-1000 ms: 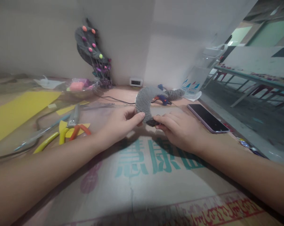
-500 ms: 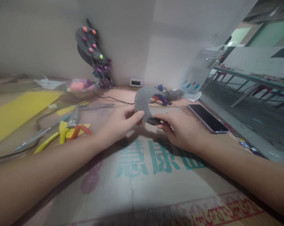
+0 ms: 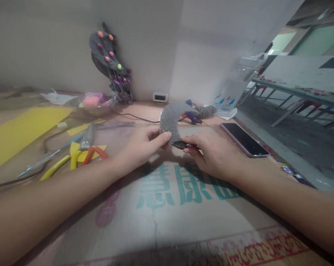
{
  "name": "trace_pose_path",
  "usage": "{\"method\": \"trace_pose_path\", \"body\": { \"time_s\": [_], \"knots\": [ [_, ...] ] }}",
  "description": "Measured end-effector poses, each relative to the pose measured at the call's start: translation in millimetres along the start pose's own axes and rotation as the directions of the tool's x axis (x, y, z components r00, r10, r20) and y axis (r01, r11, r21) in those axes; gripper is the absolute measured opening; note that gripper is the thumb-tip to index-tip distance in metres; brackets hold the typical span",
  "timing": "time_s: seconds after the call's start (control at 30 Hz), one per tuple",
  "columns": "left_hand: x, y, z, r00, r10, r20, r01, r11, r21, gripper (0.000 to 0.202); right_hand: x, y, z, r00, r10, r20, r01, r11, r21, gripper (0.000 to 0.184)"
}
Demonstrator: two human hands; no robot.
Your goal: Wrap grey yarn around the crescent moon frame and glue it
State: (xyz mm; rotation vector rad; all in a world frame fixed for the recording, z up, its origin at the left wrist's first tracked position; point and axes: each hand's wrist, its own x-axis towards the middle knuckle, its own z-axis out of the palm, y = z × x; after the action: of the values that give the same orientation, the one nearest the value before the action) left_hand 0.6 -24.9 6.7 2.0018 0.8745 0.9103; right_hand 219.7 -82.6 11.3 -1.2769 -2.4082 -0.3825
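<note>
A grey yarn-wrapped crescent (image 3: 169,120) is held up above the printed board, its open side facing right. My left hand (image 3: 152,142) is closed on its lower left side, thumb in front and fingers behind. My right hand (image 3: 208,149) pinches the dark lower tip between thumb and fingers. Whether a strand of yarn is also in that pinch, I cannot tell. Just behind the crescent lie a blue glue gun (image 3: 193,117), partly hidden, and a bundle of grey yarn (image 3: 207,111).
A finished-looking grey crescent with coloured pompoms (image 3: 107,55) leans on the wall. Left are yellow-handled pliers (image 3: 57,166), orange-handled scissors (image 3: 90,155), a grey cutter (image 3: 88,136) and yellow sheet (image 3: 25,129). A phone (image 3: 244,140) lies right, near the table edge; a plastic cup (image 3: 229,92) stands behind.
The crescent has shifted very slightly to the right and tilted a little in my hands. Both hands keep their hold; the surrounding things have not moved.
</note>
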Motion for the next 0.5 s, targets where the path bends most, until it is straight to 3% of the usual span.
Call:
{"method": "trace_pose_path", "body": {
  "time_s": [0.2, 0.5],
  "knots": [
    [1.5, -1.4, -0.1, 0.999, -0.011, 0.037, 0.013, 0.999, -0.044, 0.032, 2.5, -1.5, -2.9, 0.999, -0.014, 0.049, 0.015, 1.000, -0.015, 0.018],
    [1.7, -2.8, 0.3, 0.998, -0.029, 0.052, 0.033, 0.997, -0.069, 0.034, -1.0, 3.8, 2.2, 0.998, -0.063, -0.017, 0.063, 0.998, -0.014, 0.023]
  ]
}}
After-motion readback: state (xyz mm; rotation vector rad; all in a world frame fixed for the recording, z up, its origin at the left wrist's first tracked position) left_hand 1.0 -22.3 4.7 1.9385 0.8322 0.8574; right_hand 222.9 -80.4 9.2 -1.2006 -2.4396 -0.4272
